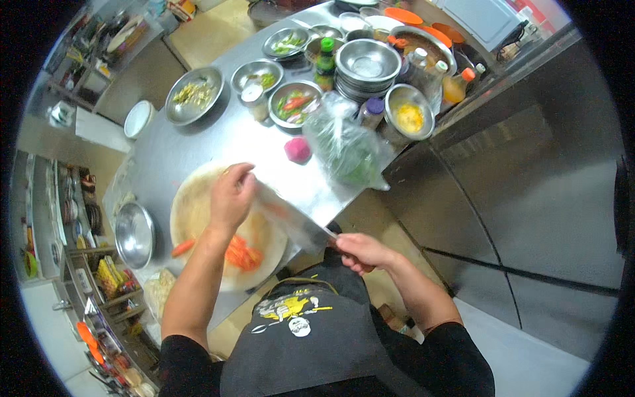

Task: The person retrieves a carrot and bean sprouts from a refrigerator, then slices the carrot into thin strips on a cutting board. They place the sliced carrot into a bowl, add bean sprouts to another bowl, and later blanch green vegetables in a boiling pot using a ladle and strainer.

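Note:
My right hand (365,253) is wrapped round the handle of a cleaver (291,212). Its broad blade, smeared by motion, reaches up and left over the edge of a round cutting board (188,208). At the blade's far end is my left hand (231,195), its fingers curled together; whether they pinch anything is hidden. Cut carrot pieces (243,255) lie in a small heap on the board below that hand. A longer carrot piece (183,248) rests left of my left forearm. Orange colour also shows blurred beside the blade.
An empty steel bowl (134,235) stands left of the board. Beyond it are a pink round vegetable (297,150), a plastic bag of greens (347,149), stacked steel bowls (368,63), sauce bottles (324,65) and bowls of chopped food (194,96). The steel table's (238,149) edge runs near my waist.

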Available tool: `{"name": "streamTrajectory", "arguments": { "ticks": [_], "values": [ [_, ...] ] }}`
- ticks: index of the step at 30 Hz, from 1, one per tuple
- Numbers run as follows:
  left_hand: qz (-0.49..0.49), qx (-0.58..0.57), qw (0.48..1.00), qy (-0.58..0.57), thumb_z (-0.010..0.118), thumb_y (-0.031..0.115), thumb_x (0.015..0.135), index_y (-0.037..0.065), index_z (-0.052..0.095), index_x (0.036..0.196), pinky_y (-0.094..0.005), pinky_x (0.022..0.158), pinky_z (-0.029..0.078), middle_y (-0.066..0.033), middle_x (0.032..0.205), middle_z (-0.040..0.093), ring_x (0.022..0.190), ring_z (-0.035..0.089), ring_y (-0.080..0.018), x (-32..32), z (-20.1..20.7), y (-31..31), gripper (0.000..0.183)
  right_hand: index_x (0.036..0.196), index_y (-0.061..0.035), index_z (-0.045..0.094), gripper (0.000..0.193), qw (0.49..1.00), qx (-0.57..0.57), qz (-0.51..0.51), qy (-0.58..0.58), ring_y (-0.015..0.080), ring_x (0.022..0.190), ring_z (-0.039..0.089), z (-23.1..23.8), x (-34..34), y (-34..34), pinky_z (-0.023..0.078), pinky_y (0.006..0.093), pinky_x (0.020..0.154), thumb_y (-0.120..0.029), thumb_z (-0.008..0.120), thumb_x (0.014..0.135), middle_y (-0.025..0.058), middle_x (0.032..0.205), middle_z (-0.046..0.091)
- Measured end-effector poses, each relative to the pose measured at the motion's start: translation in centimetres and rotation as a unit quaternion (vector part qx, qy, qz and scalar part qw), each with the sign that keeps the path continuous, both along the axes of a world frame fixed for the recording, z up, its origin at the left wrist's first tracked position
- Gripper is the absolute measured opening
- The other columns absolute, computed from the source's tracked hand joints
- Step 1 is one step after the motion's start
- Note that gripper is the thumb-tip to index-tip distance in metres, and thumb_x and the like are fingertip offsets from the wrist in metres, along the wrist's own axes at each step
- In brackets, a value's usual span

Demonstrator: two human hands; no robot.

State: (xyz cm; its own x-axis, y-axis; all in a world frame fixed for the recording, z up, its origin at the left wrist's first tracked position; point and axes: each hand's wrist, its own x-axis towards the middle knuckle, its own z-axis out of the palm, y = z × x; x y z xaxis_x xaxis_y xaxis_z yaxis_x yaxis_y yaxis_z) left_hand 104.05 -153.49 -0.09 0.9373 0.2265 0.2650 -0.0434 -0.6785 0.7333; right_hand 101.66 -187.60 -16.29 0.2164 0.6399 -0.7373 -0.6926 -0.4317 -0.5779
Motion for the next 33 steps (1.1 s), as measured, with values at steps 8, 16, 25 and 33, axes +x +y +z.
{"name": "streamTrajectory", "arguments": {
  "ticks": [8, 16, 25, 33],
  "values": [
    [-0.177, 0.204, 0.962, -0.047, 0.060, 0.021, 0.085, 0.002, 0.062, 0.111, -0.0447, 0.089, 0.046, -0.0190, 0.106, 0.065, 0.098, 0.061, -0.0368, 28.0, 1.5, -13.8, 0.032, 0.106, -0.0162, 0.051, 0.030, 0.991, 0.071, 0.081, 0.076, 0.0049, 0.051, 0.044, -0.4, 5.1, 0.8, 0.039, 0.0199, 0.040, -0.044, 0.040, 0.101, -0.0039, 0.067, 0.047],
    [-0.154, 0.252, 0.947, -0.129, 0.059, 0.016, 0.085, 0.008, 0.064, 0.085, -0.0442, 0.074, 0.045, -0.0123, 0.080, 0.065, 0.077, 0.062, -0.0327, 31.1, 2.3, -15.2, 0.009, 0.104, -0.0146, 0.051, 0.030, 0.989, 0.064, 0.092, 0.095, 0.0054, 0.049, 0.044, -0.5, 7.9, 0.3, 0.039, 0.0213, 0.040, -0.043, 0.042, 0.101, -0.0027, 0.066, 0.047],
    [0.049, -0.187, 0.975, -0.111, 0.058, 0.013, 0.095, 0.000, 0.065, 0.106, -0.0240, 0.077, 0.049, -0.0012, 0.092, 0.069, 0.083, 0.061, -0.0089, 16.2, 9.5, -0.9, 0.019, 0.125, -0.0103, 0.052, 0.036, 0.988, 0.074, 0.129, 0.029, 0.0071, 0.048, 0.049, 0.7, 9.3, -0.1, 0.044, 0.0230, 0.041, -0.034, 0.053, 0.098, -0.0008, 0.064, 0.053],
    [0.042, 0.262, 0.964, -0.001, 0.056, 0.012, 0.089, 0.005, 0.065, 0.109, -0.0394, 0.090, 0.048, -0.0117, 0.098, 0.067, 0.099, 0.062, -0.0289, -3.2, -4.1, 14.3, 0.023, 0.112, -0.0053, 0.053, 0.024, 0.982, -0.001, 0.105, -0.159, 0.0060, 0.051, 0.048, 1.5, 5.2, -1.3, 0.039, 0.0221, 0.043, -0.011, 0.057, 0.088, -0.0018, 0.067, 0.050]
  ]
}}
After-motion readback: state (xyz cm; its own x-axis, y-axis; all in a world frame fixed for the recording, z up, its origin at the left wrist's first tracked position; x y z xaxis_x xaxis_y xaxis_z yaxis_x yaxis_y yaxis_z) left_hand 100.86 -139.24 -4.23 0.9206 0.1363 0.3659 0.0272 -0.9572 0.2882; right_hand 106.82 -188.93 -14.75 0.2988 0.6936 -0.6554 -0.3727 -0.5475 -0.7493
